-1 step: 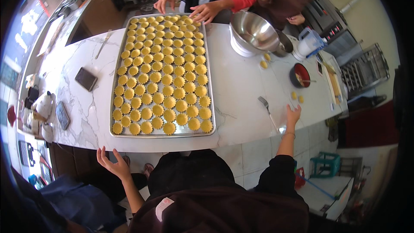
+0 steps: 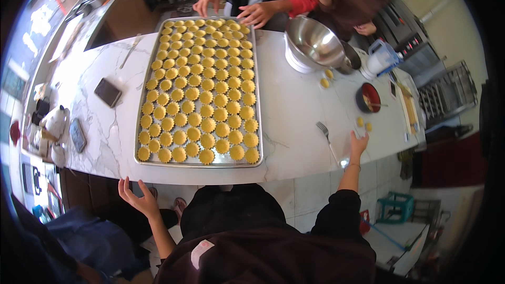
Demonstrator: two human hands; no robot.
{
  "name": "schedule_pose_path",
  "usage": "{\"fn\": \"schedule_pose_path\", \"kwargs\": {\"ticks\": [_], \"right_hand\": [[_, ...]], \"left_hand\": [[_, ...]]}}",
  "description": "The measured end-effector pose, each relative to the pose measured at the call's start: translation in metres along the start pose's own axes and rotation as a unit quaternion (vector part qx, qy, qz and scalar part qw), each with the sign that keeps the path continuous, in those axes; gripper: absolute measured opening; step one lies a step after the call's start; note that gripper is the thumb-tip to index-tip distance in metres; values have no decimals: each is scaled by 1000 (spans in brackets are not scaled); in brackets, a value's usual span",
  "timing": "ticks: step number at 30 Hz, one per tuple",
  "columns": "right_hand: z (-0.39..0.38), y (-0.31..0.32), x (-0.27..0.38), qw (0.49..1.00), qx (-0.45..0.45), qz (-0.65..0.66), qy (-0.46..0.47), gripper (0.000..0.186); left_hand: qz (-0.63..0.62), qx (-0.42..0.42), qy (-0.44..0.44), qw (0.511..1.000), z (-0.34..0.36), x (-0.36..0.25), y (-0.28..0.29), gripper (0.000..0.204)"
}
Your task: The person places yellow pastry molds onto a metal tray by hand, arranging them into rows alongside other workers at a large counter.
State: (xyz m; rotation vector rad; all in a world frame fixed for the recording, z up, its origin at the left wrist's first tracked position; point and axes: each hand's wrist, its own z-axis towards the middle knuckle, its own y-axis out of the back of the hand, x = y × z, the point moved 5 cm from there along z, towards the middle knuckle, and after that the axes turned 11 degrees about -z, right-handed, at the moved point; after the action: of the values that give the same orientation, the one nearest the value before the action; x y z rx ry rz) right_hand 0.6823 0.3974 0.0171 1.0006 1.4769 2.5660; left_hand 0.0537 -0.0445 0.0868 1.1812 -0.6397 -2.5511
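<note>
A large metal baking tray [image 2: 200, 165] lies on the marble table, filled with rows of small yellow fluted tart shells [image 2: 192, 94]. Off the table's front edge, left of the tray's near corner, my left hand [image 2: 140, 200] is open with fingers spread, holding nothing. My right hand [image 2: 358, 146] is at the table's front edge on the right, empty, its fingers apart. Beside it lies a fork [image 2: 327, 138], apart from the hand. Just beyond the fingertips are two small yellow pieces [image 2: 364, 123].
A steel mixing bowl [image 2: 314, 42] stands at the back right, near a jug [image 2: 381, 59] and a dark bowl [image 2: 367, 98] with a red inside. Phones [image 2: 108, 92] lie on the left. Across the table, a person's hands [image 2: 256, 14] touch the tray's far end; another person [image 2: 347, 5] points.
The whole scene has shifted slightly in the picture, the far side mostly to the right. Both my hands stay open in nearly the same places.
</note>
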Motion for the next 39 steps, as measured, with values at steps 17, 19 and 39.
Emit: {"fn": "schedule_pose_path", "kwargs": {"ticks": [17,19,39], "right_hand": [[32,-19,36,993,3,-117,-27,70],[30,-12,47,991,-3,-127,-39,68],[-279,39,250,812,390,254,353,69]], "left_hand": [[89,-71,105,988,-91,-49,37,36],[92,-74,112,987,-92,-50,35,36],[3,-27,106,994,-74,-33,16,34]]}}
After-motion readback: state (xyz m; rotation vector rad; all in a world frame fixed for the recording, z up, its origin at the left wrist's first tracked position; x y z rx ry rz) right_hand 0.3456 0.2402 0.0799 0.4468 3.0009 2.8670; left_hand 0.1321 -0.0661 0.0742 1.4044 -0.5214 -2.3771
